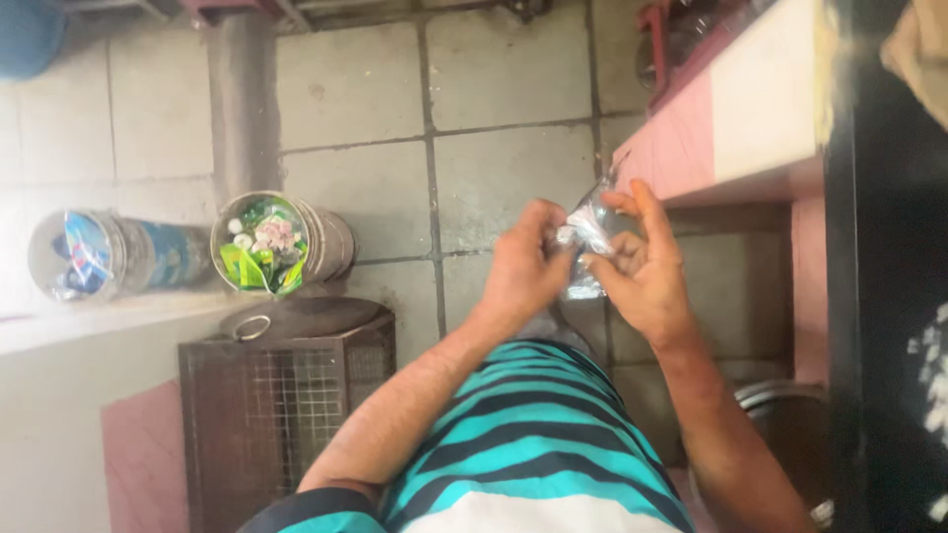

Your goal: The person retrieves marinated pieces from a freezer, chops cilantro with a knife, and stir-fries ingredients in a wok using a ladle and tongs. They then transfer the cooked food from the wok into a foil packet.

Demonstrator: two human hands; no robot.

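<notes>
Your left hand point(525, 268) and right hand point(640, 265) close on a clear, silvery-glinting plastic packet point(585, 237). Near you, your shirt point(533, 444) runs in teal and black stripes, with a white band nearest. The floor tiles point(494, 109) are grey with dark joints. To the far right sits a pink and cream counter point(731, 118). At left, one metal tin point(276, 243) shows green and pale pink scraps; another tin point(89, 255) shows blue and white. The wire cage point(286, 415) is rusty brown.
</notes>
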